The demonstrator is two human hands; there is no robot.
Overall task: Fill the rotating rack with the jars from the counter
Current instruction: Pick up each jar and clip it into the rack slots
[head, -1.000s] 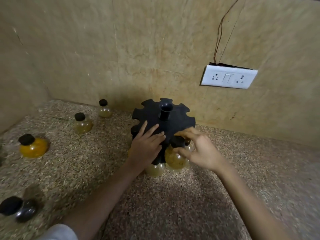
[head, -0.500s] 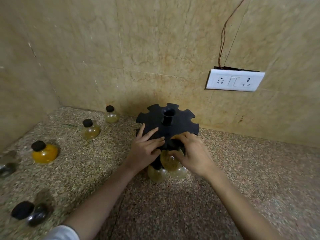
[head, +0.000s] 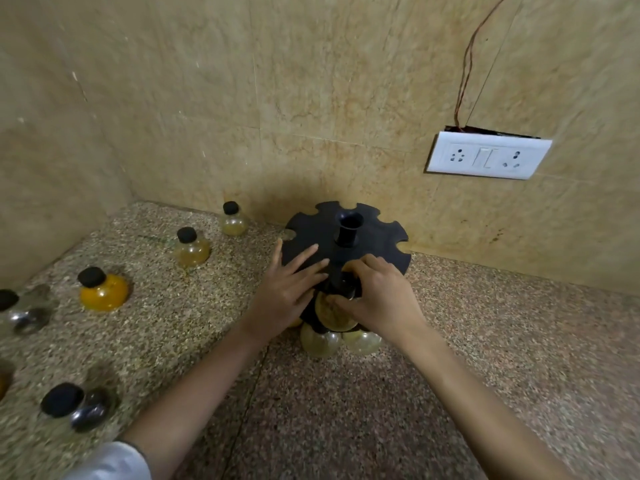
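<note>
Head camera view looking down at a speckled stone counter (head: 485, 358) in a tiled corner. A black rotating rack (head: 377, 237) with a notched top disc stands by the wall. The left hand (head: 287, 292) lies flat on the disc, fingers spread. The right hand (head: 377, 299) curls around a yellowish jar (head: 329, 313) at the rack's near edge. Five more jars stand apart on the left, among them an orange jar (head: 102, 289).

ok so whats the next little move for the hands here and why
Probably push the jar fully into its slot, then let go. The right hand grips it at the rack edge, the left hand lies flat on top, and more jars wait on the counter.
</note>
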